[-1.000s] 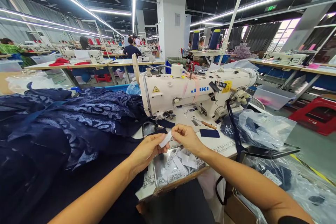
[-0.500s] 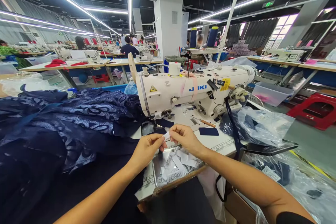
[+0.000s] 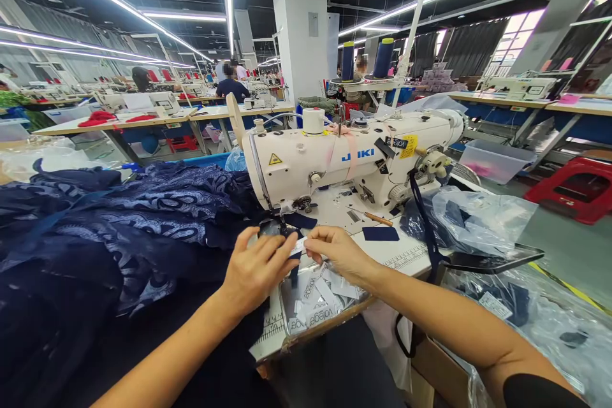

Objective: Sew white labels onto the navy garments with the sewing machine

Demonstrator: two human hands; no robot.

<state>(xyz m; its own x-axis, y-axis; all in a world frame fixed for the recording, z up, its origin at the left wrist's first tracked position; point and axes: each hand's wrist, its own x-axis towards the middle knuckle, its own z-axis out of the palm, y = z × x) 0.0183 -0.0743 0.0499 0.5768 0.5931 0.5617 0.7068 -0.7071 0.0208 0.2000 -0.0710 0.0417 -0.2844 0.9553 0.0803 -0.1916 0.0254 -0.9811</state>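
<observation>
A small white fabric label point(image 3: 298, 246) is stretched between my two hands, above the front edge of the sewing machine bed. My right hand point(image 3: 337, 254) pinches its right end between thumb and fingertips. At its left end are the fingertips of my left hand point(image 3: 255, 268), whose back faces me; they close around the label and partly hide it. Just below lies a clear tray point(image 3: 283, 312) of loose white printed labels point(image 3: 325, 293). The needle area of the white sewing machine point(image 3: 306, 162) is right behind my hands, with dark navy fabric under it.
Patterned navy fabric point(image 3: 143, 217) is heaped on the left. On the machine bed lie a wooden-handled tool point(image 3: 377, 218) and a navy fabric piece point(image 3: 380, 234). Plastic bags point(image 3: 478, 220) and a black tray point(image 3: 497, 261) stand at right. People work at other tables behind.
My left hand has rolled over, its back now toward me and its fingers raised. My right hand still pinches the label in nearly the same spot. The view has shifted slightly.
</observation>
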